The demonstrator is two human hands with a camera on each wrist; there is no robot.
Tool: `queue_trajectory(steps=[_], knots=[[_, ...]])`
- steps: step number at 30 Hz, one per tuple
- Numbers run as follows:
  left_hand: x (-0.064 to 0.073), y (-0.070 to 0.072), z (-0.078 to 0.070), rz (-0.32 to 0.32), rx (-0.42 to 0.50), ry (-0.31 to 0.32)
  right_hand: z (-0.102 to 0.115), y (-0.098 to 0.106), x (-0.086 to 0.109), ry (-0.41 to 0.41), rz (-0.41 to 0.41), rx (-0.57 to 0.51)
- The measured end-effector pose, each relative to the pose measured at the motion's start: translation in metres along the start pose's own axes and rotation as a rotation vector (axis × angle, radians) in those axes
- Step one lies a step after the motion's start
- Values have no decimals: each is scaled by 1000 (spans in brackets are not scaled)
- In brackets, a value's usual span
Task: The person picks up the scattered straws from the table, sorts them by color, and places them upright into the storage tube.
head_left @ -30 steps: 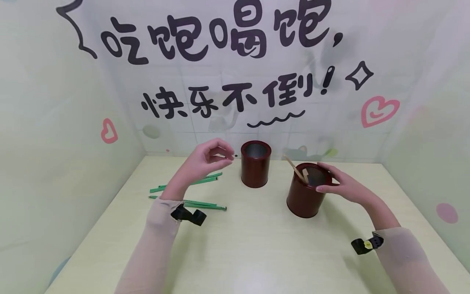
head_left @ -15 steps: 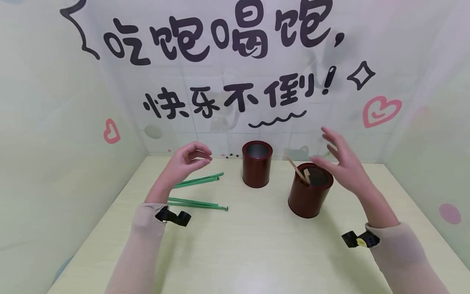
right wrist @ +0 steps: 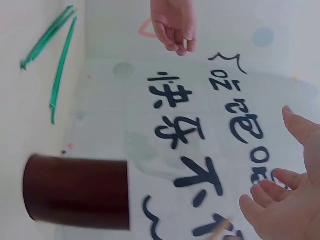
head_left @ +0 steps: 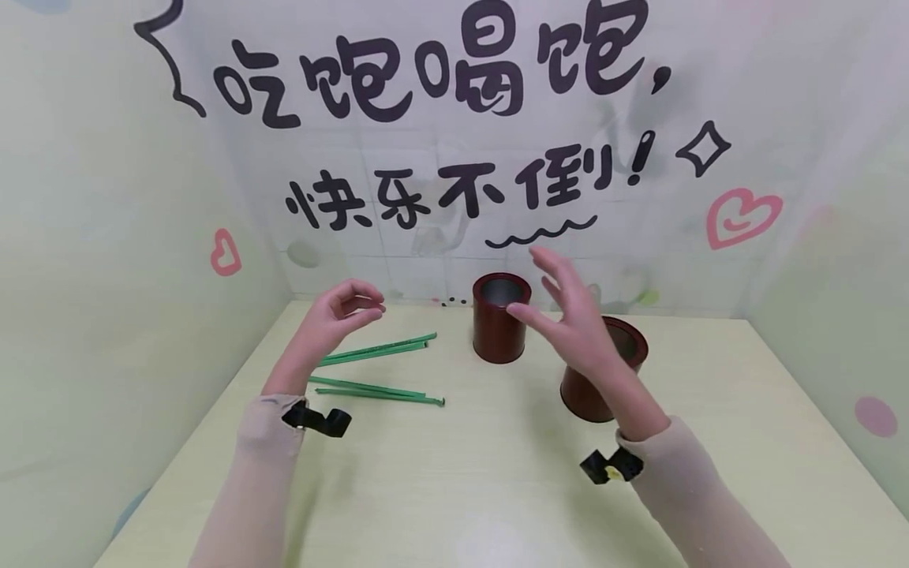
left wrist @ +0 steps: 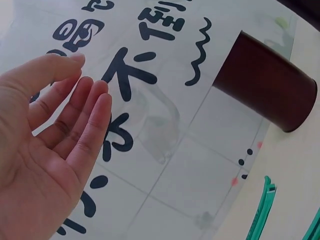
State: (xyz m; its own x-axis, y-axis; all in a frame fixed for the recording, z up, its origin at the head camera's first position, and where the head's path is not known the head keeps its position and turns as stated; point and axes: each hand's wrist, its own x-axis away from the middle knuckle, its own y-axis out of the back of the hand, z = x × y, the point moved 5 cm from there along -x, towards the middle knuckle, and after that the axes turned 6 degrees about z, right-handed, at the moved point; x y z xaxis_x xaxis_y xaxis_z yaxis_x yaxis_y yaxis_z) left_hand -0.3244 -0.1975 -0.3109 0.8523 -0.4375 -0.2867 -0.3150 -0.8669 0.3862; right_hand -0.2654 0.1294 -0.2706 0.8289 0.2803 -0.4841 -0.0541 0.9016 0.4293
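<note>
My left hand (head_left: 323, 331) hovers over the left part of the table, its fingers loosely bent and holding nothing. Below and beside it lie several slim green sticks (head_left: 376, 349) in two small groups. A dark red cylindrical cup (head_left: 497, 339) stands upright near the back wall. My right hand (head_left: 575, 319), fingers spread and holding nothing, is in the air at the right of this cup, its thumb overlapping the cup's rim in the head view. My right hand and wrist partly cover a second dark red cup (head_left: 588, 398). The wooden sticks in that second cup are hidden there.
The pale table (head_left: 454, 489) reaches back to a white wall sheet (head_left: 426, 276) with black lettering. Similar sheets close off both sides. Each wrist wears a black camera mount, one on the left (head_left: 319, 420) and one on the right (head_left: 612, 465).
My right hand has let go of the second cup's rim, risen, and moved left toward the first cup. My left hand has drawn back to the left, away from the first cup.
</note>
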Motion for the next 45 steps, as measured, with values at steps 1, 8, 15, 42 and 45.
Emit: queue_trajectory(steps=[1, 8, 15, 42, 45], knots=[[1, 2, 2, -3, 1, 1, -4, -5, -2, -20, -1, -4], [9, 14, 18, -35, 2, 42, -38, -37, -12, -104, -51, 2], [17, 26, 39, -65, 7, 91, -71, -45, -20, -227, -137, 78], [62, 58, 123, -85, -101, 372, -140, -58, -35, -492, -248, -21], [68, 60, 131, -96, -107, 393, -142, -60, -35, -504, -246, -20]])
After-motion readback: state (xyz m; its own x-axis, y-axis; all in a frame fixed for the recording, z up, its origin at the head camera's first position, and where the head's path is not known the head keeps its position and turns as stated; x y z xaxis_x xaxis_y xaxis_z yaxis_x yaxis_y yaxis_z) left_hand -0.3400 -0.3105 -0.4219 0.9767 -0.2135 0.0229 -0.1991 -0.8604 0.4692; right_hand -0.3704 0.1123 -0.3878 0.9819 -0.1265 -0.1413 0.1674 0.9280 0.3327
